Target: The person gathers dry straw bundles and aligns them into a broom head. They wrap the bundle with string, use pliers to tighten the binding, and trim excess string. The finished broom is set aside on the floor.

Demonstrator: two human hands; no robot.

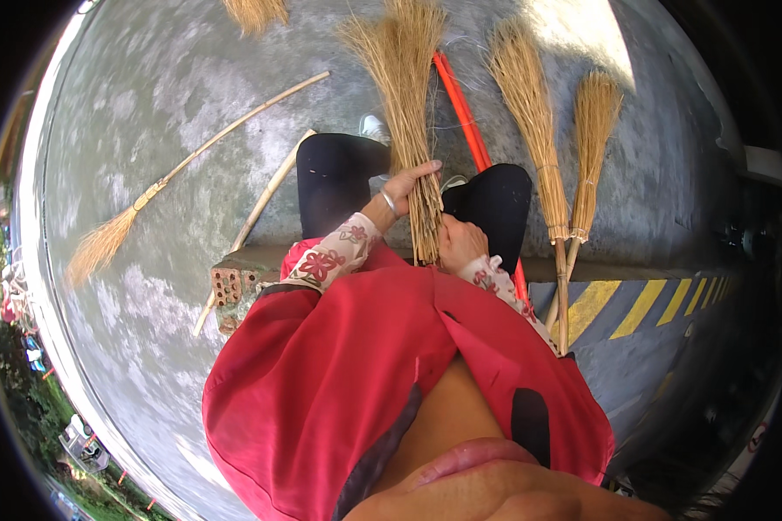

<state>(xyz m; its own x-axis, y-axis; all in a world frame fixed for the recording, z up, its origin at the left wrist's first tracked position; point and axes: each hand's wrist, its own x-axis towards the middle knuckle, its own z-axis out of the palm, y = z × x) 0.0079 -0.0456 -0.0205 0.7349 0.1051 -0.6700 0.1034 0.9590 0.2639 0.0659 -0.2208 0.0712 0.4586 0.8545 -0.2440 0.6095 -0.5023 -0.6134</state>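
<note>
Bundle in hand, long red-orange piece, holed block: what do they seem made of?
Bundle: dry plant stalks, matte; tan, fraying strands. Red-orange piece: smooth, perhaps plastic or painted; its even colour leaves it open. Holed block: probably clay brick, rough, dull; reddish, pierced face.

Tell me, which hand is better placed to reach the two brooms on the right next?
Probably the right hand: it is nearer the two brooms, whose handles lie close to its sleeve, while the left hand grips the straw bundle.
</note>
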